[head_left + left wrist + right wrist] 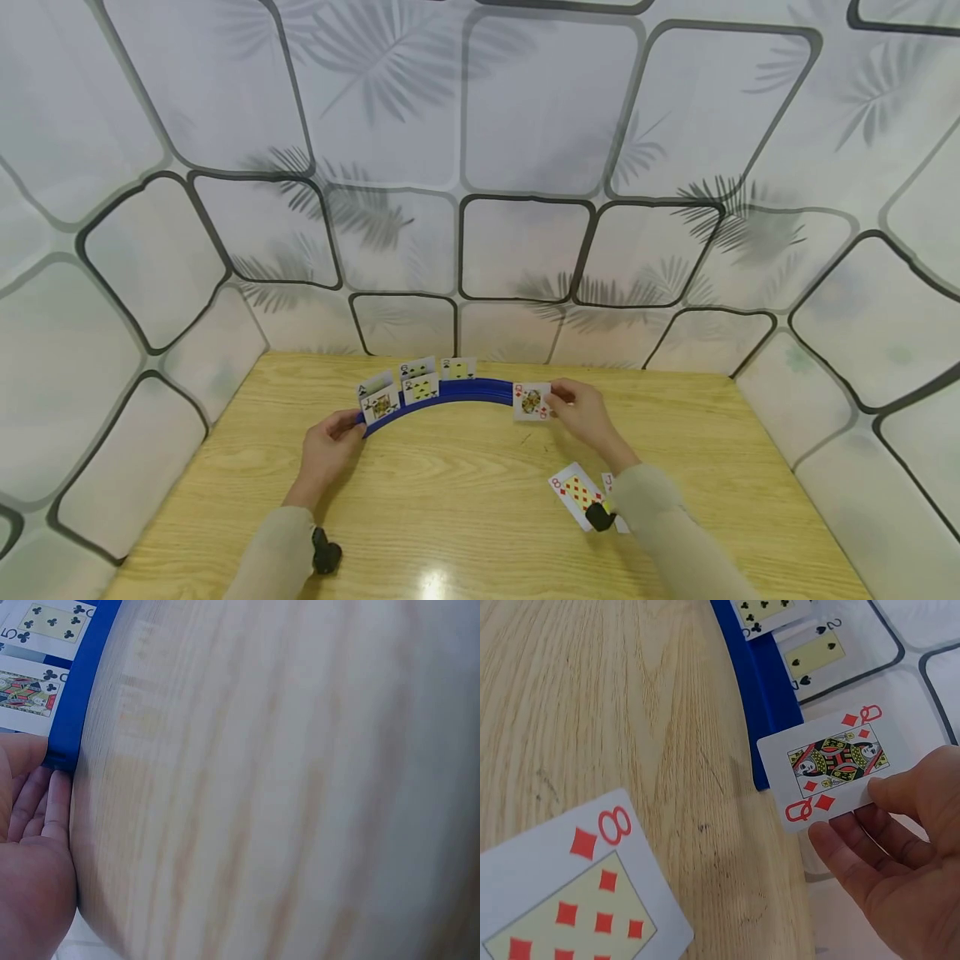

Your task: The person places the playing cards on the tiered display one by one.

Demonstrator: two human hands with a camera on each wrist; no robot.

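A curved blue card holder lies on the table with several playing cards standing in its left and middle parts. Among them are a club face card, the five of clubs and the two of spades. My left hand grips the holder's left end, thumb on top and fingers at the tip. Between thumb and fingers my right hand pinches the queen of diamonds, in front of the holder's right end. Whether its lower edge sits in a groove I cannot tell.
The eight of diamonds lies face up near my right forearm. Beside it, a jack card is mostly hidden by the sleeve and wrist camera. A patterned curtain-like backdrop rises behind the wooden table and at both sides.
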